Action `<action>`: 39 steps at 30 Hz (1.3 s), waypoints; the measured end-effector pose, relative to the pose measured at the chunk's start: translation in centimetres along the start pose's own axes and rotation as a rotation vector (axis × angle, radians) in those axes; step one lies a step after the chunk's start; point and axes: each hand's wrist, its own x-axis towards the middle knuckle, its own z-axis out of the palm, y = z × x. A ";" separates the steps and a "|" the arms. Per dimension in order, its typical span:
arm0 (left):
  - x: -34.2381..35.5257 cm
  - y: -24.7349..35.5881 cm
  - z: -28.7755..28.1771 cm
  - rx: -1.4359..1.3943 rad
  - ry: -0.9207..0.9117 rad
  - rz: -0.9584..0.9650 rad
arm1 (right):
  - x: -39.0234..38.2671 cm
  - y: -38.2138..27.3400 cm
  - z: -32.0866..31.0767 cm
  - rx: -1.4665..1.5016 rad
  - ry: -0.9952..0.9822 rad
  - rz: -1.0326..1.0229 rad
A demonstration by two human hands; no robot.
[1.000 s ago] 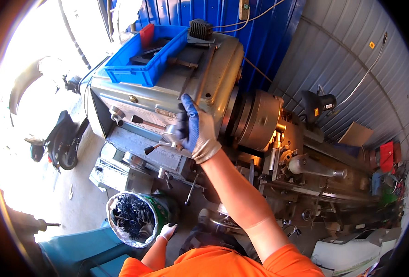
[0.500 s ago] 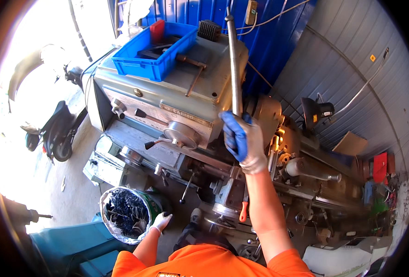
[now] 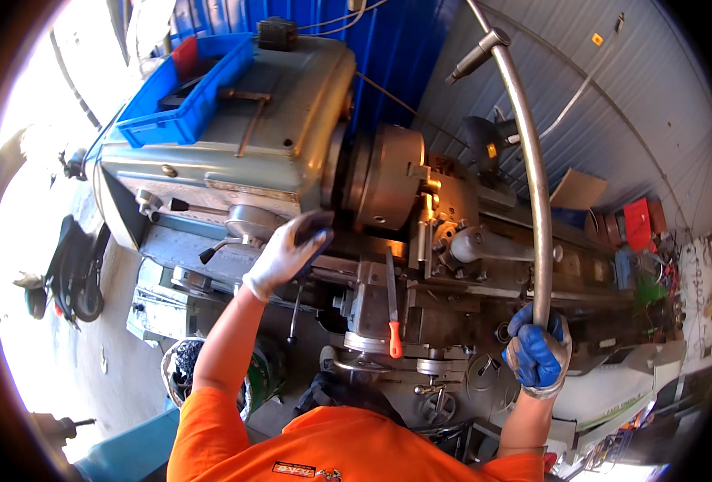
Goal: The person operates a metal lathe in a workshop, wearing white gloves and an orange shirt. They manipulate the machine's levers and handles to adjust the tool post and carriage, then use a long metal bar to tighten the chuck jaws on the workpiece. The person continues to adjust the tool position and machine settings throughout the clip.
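Note:
My right hand (image 3: 539,353), in a white glove with blue coating, is closed around the lower end of a long-handled chuck key (image 3: 532,153). Its steel handle rises steeply, and the crosspiece with a narrow tip is at the far end, above the lathe bed. My left hand (image 3: 283,251), gloved too, is raised in front of the lathe headstock (image 3: 291,104) near the speed levers. Its fingers are apart, slightly blurred, and hold nothing I can see. To the right of the headstock sits the round lathe chuck (image 3: 389,177), apart from both hands.
A blue bin (image 3: 159,124) with tools and a T-handled wrench (image 3: 247,100) lie on the headstock. A file with an orange handle (image 3: 395,337) rests on the carriage. The tool post lever (image 3: 500,246) juts right. A bucket (image 3: 263,377) of dark shavings stands at lower left.
My right hand has swung right and toward me with the chuck key. My left hand has risen from beside the bucket to the headstock front. The view has shifted right.

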 end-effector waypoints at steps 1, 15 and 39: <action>1.7 0.8 0.6 -0.009 -0.028 0.045 | -0.6 0.2 -1.0 0.011 0.010 0.000; 20.0 0.7 8.1 0.492 0.375 0.293 | -5.1 1.6 -5.4 -0.036 0.233 0.004; 27.6 6.0 7.6 -0.284 0.081 0.195 | 17.1 -9.2 -12.0 -1.063 0.024 0.076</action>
